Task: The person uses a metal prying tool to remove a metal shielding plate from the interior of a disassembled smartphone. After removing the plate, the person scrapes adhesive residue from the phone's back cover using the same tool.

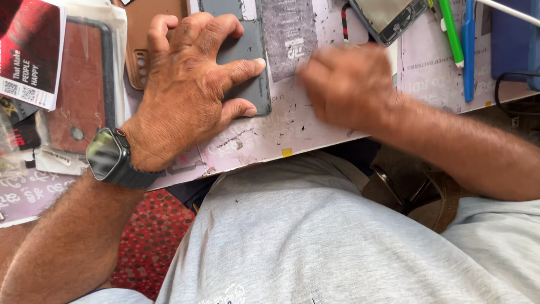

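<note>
Now L hand (188, 84) flat, pressing grey phone panel (247, 53) — R hand (346, 84) blurred beside, grip unclear.

From my feed, a pale worktable (315, 135) scuffed with dark specks fills the twelve o'clock half of the view under even, bright light. At seven o'clock, below its edge, I see a red cushion (149, 242) dotted with small pale spots. At three o'clock lies a dull brown surface (500, 115).

My right hand (349, 84) is blurred, so I can't tell its grip. My left hand (188, 84) hides much of the grey phone back (247, 50) beneath it.
</note>
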